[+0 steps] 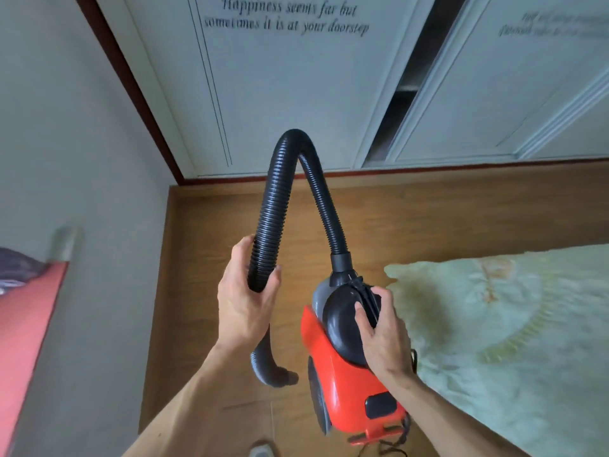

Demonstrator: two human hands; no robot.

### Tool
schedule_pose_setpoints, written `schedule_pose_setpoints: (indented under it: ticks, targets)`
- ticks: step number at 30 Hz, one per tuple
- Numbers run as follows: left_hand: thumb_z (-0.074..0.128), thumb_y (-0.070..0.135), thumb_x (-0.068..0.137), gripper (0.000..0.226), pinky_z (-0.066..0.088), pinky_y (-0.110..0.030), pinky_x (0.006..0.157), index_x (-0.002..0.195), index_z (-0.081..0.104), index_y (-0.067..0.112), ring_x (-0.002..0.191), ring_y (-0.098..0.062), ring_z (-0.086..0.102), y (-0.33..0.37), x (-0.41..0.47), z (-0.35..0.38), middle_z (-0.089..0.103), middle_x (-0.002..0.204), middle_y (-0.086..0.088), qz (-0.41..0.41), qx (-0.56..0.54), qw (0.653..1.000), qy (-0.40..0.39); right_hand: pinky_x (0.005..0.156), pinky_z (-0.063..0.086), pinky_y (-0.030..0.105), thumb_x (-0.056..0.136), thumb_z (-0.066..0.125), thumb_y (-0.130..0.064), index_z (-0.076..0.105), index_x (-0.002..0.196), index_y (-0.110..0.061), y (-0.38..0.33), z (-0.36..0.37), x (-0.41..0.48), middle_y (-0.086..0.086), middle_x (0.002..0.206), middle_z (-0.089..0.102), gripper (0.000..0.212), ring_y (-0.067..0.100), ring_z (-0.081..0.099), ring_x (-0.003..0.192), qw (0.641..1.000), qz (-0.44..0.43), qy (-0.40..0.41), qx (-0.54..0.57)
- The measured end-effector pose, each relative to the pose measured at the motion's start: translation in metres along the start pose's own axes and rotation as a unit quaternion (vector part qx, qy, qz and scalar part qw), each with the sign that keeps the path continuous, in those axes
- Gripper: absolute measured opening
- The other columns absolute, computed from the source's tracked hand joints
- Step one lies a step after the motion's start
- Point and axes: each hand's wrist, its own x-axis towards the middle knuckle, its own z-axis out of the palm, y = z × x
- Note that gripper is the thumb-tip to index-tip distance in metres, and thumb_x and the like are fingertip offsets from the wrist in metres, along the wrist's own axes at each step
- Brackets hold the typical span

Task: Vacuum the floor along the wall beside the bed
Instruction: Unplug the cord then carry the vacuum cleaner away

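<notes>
A red canister vacuum (333, 367) with a black top hangs in the air over the wooden floor (211, 245). My right hand (382, 334) grips its black handle from above. A black ribbed hose (273, 206) loops up from the vacuum's front and comes down on the left, where my left hand (244, 295) holds it. Below that hand the grey curved hose end (267, 367) points down toward the floor. The pale green bed (494, 331) lies on the right, the white wall (79, 143) on the left.
White sliding wardrobe doors (290, 94) with lettering stand ahead, with a dark gap between two panels. A red-topped surface (23, 324) juts in at the left edge. A strip of wooden floor runs between wall and bed. A power cord (389, 450) trails under the vacuum.
</notes>
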Motion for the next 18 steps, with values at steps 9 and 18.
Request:
schedule_pose_setpoints:
  ticks: [9, 18]
  targets:
    - [0.07, 0.022, 0.092, 0.05, 0.058, -0.044, 0.067, 0.132, 0.044, 0.037, 0.07, -0.019, 0.061, 0.176, 0.098, -0.057, 0.06, 0.08, 0.001, 0.086, -0.059, 0.994, 0.037, 0.065, 0.051, 0.04, 0.097, 0.056, -0.037, 0.047, 0.114, -0.032, -0.143, -0.146, 0.053, -0.01, 0.08, 0.065, 0.02, 0.021, 0.063, 0.075, 0.992, -0.053, 0.09, 0.065]
    - [0.066, 0.026, 0.095, 0.049, 0.061, -0.041, 0.059, 0.139, 0.045, 0.032, 0.061, -0.029, 0.066, 0.305, 0.145, -0.125, 0.062, 0.076, -0.009, 0.115, -0.088, 0.987, 0.069, 0.077, 0.051, 0.043, 0.097, 0.058, -0.028, 0.047, 0.11, -0.023, -0.25, -0.258, 0.072, -0.013, 0.085, 0.059, 0.017, 0.023, 0.06, 0.084, 0.973, -0.083, 0.169, 0.134]
